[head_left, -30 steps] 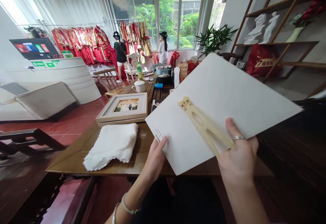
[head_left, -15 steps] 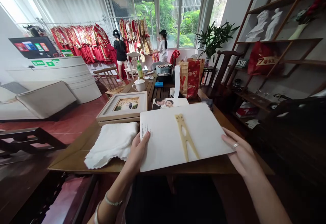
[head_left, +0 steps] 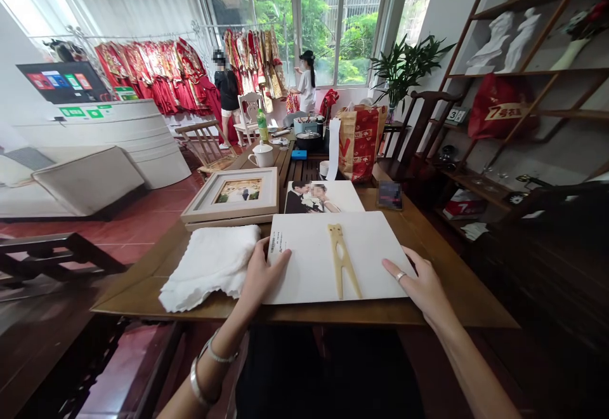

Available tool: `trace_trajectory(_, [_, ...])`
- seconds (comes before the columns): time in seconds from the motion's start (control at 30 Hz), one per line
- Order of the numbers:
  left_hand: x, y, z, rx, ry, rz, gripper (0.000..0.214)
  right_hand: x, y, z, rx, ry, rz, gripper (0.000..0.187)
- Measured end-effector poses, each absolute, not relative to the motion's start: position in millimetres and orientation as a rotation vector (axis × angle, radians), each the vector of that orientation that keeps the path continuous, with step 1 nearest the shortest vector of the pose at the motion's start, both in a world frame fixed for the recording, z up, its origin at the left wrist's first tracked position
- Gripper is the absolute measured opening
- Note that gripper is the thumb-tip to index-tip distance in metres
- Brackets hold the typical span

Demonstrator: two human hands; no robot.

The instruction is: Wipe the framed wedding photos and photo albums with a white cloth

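Both hands hold a thin white rectangular panel [head_left: 304,266] by its opposite sides, low over the near edge of the table. My left hand [head_left: 266,270] is closed on the left edge, thumb on top beside a small printed barcode. My right hand [head_left: 419,282], with a ring, grips the right edge, thumb on top. On the panel lies a cream forked piece [head_left: 339,257] with an animal-shaped head, its two legs pointing toward me. Whether it is attached I cannot tell. Just beyond lies a wedding photo print [head_left: 302,203]. A folded white cloth [head_left: 209,260] lies left of my left hand.
A framed photo [head_left: 233,192] lies behind the cloth on the wooden table [head_left: 143,285]. Farther back stand a lidded white mug [head_left: 262,155], a green bottle [head_left: 262,126] and a paper bag [head_left: 359,143]. A dark device [head_left: 390,195] is at the right. Two people stand by the clothes racks.
The panel has come down and levelled out, uncovering more of the photo print and the dark device. My right hand has moved left and its thumb lies farther over the panel.
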State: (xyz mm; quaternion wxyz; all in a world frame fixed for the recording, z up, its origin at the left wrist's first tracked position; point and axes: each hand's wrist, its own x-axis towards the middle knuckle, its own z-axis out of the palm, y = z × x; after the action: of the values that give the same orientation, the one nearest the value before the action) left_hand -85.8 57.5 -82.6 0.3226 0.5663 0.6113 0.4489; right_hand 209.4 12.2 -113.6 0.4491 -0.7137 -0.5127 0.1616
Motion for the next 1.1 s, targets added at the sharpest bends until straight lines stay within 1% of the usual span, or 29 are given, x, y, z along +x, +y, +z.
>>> trace_trajectory(0.13, [-88.8,61.1,-91.0,1.583,1.604,1.178,0.049,210.8,11.1,-115.5,-1.841,-1.329,0.390,0.054])
trace_trajectory(0.3, [-93.1,66.8,-95.4,1.734,1.673,1.077,0.050,213.6,13.4,-118.9,-1.880,-1.437,0.341,0.050])
trace_trajectory(0.53, [-93.4,67.2,-86.1,1.717,1.651,1.078,0.033,216.8,17.1,-124.7,-1.936,-1.524,0.258,0.044])
trace_trajectory(0.77, [-88.5,64.6,-96.9,2.083,1.756,0.924,0.032,216.9,16.6,-116.4,-1.992,-1.569,0.297,0.040])
trace_trajectory(0.87, [-85.7,60.0,-102.3,2.289,1.809,0.814,0.029,216.4,15.2,-113.4,-1.998,-1.588,0.285,0.044])
trace_trajectory(0.97, [-81.4,54.8,-104.4,2.392,1.931,0.757,0.030,216.4,15.4,-112.7,-1.944,-1.625,0.254,0.053])
trace_trajectory(1.03, [-79.3,50.3,-102.0,2.432,1.953,0.790,0.031,217.6,18.5,-112.6,-1.863,-1.683,0.226,0.057])
trace_trajectory(1.1, [-80.0,43.8,-94.3,2.514,1.858,0.895,0.032,220.2,24.8,-112.3,-1.786,-1.754,0.208,0.058])
